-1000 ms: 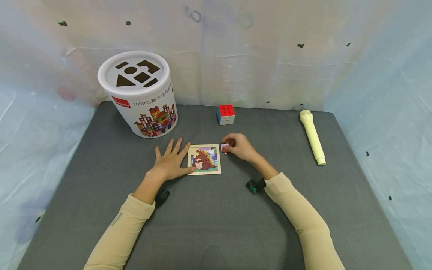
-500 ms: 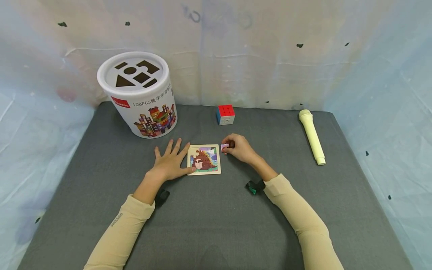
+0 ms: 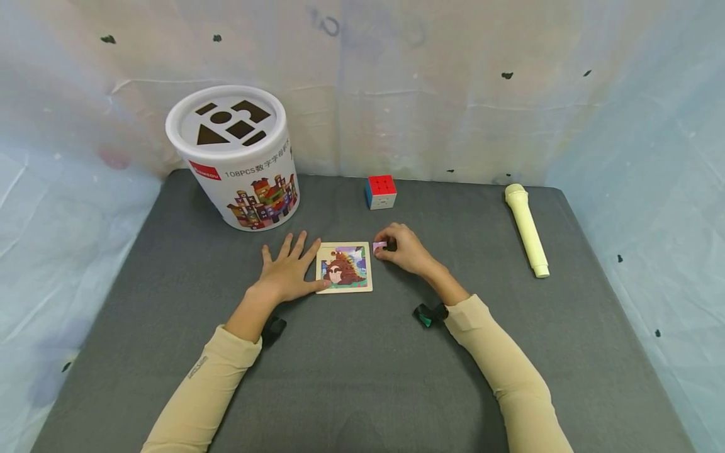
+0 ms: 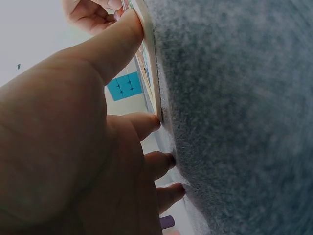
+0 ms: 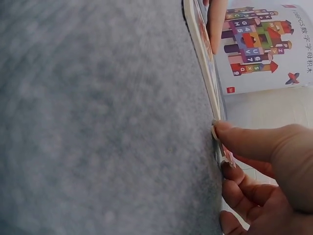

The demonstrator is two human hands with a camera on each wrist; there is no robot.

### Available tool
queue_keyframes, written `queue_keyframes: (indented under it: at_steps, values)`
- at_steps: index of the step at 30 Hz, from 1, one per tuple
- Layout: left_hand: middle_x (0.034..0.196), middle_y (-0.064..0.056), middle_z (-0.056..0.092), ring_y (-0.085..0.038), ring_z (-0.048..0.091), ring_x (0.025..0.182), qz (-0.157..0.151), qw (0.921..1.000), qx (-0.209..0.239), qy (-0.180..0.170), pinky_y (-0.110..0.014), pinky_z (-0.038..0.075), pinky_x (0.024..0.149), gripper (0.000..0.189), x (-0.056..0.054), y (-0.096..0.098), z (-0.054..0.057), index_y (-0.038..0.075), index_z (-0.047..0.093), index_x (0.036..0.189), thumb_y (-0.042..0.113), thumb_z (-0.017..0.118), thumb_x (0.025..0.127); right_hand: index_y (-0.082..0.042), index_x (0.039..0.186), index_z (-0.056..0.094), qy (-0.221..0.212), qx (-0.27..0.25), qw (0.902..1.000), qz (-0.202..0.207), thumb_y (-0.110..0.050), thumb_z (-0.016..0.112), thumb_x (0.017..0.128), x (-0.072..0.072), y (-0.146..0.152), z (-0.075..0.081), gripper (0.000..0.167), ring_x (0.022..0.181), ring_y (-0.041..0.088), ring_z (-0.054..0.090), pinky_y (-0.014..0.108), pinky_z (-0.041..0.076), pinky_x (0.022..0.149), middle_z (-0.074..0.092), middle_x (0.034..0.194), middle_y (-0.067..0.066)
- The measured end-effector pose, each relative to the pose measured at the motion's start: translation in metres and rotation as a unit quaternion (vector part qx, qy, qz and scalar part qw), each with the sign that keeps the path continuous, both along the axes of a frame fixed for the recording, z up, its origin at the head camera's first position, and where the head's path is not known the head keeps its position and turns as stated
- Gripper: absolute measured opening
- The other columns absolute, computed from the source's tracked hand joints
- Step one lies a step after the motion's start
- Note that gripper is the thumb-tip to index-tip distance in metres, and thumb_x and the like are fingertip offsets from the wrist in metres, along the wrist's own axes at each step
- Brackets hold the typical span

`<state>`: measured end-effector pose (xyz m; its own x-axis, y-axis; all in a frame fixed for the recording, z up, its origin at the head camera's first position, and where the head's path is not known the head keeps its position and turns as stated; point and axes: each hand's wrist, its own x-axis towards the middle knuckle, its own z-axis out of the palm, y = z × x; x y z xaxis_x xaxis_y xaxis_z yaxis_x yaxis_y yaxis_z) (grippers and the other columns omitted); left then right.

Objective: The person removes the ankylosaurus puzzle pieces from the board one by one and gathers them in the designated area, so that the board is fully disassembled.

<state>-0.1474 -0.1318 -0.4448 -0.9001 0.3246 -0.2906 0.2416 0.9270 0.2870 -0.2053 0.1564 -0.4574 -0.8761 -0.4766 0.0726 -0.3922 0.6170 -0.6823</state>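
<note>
A square wooden jigsaw puzzle [image 3: 347,272] with a brown dinosaur picture lies flat on the grey table. My left hand [image 3: 286,274] is spread at its left side, the thumb resting on the lower left of the frame and the index fingertip at the upper left corner. In the left wrist view the thumb [image 4: 117,41] lies over the frame's edge. Just right of the puzzle, my right hand [image 3: 403,249] pinches a small pink and purple puzzle piece [image 3: 378,246] between thumb and fingers. The right wrist view shows this piece [image 5: 227,155] on edge, low over the table, partly hidden by the fingers.
A white bucket [image 3: 240,160] with cut-out shapes in its lid stands at the back left. Behind the puzzle sits a Rubik's cube [image 3: 381,192]. A pale yellow, stick-shaped object [image 3: 528,231] lies at the right. Plastic sheeting [image 3: 430,113] closes off the back and sides.
The piece in my right hand has turned slightly, and less of its lower part shows below the fingers. My left hand stays in place on the puzzle.
</note>
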Motion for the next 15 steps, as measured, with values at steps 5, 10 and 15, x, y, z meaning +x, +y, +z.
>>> queue_keyframes:
  at_steps: [5,10,15]
  values:
    - [0.166,-0.018,0.0,-0.043,-0.004,0.15,-0.003,1.0,0.0,0.0,-0.077,-0.004,0.107,0.099,-0.0008,0.0002,0.0002,0.019,0.012,0.162,0.066,0.059,0.09,0.0,0.109,0.072,0.0,0.001,1.0,-0.004,-0.009,0.081,0.084,0.0006,0.0016,-0.0001,0.028,0.092,0.025,0.049,0.037,0.041,0.08,0.061,0.099,0.012]
    - [0.166,-0.019,0.001,-0.043,-0.003,0.15,-0.005,1.0,0.003,0.001,-0.078,-0.004,0.106,0.099,-0.0001,0.0001,0.0,0.018,0.013,0.162,0.066,0.059,0.09,-0.001,0.107,0.072,0.001,0.009,0.9999,-0.011,-0.011,0.082,0.084,0.0002,0.0012,-0.0005,0.028,0.094,0.025,0.05,0.038,0.041,0.083,0.062,0.1,0.011]
    - [0.166,-0.019,0.001,-0.044,-0.003,0.15,-0.003,1.0,0.007,0.0,-0.078,-0.004,0.106,0.099,0.0006,-0.0004,0.0002,0.018,0.014,0.162,0.066,0.059,0.09,-0.001,0.105,0.073,0.003,0.021,0.9996,-0.016,-0.012,0.083,0.083,-0.0016,0.0005,-0.0014,0.027,0.094,0.025,0.049,0.043,0.038,0.087,0.062,0.099,0.01]
